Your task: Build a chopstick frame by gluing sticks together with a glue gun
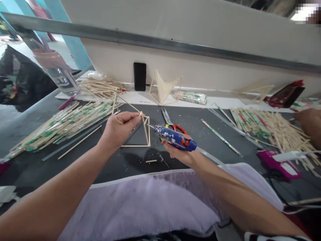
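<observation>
My left hand (120,129) pinches a top corner of a small frame of thin wooden sticks (149,134), which stands on the dark table. My right hand (179,152) is wrapped round a blue hot glue gun (173,136) spotted with white residue. Its nozzle points left, close beside the frame's upright sticks; whether it touches them I cannot tell. A clear glue stick trails from the gun's back end. Scissors with red and yellow handles (168,117) lie just behind the gun, partly hidden by it. One short cut stick (151,161) rests in front of the frame.
Wrapped stick bundles (67,125) lie left, near a water bottle (59,75). A black phone (139,76) and a finished stick model (163,88) stand along the back ledge. Right are loose sticks (286,130), a magenta power strip (278,164) and another person's hand (309,125).
</observation>
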A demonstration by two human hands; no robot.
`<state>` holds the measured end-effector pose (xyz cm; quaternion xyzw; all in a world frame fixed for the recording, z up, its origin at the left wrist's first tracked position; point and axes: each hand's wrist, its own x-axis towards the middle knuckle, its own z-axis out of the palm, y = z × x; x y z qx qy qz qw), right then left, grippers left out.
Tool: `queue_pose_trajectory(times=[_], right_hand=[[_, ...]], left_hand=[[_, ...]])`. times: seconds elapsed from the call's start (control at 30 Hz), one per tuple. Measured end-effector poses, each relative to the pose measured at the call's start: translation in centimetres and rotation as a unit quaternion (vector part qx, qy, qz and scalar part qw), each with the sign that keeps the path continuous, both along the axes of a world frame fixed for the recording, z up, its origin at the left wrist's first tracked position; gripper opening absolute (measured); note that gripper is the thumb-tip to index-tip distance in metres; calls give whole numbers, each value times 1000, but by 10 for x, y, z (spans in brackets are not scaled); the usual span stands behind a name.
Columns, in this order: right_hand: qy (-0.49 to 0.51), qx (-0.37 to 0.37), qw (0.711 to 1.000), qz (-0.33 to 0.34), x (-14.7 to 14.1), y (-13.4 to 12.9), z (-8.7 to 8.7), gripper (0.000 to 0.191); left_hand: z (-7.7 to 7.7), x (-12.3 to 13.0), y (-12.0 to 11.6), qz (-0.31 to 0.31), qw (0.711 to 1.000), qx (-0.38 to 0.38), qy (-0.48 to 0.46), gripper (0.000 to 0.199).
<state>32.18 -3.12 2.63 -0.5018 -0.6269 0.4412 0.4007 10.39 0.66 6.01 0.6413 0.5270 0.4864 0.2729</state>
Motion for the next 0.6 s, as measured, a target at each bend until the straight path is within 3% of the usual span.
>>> queue_pose_trajectory(times=[0.43,0.6], right_hand=[[-35,-2,999,-21,-8,-1,-2,12],[-33,-7,999,-24,-9,-1,-4,23]], left_hand=[[-1,0,0,6,1000,-4,-4,20],[0,0,0,5,1000,-4,-5,20]])
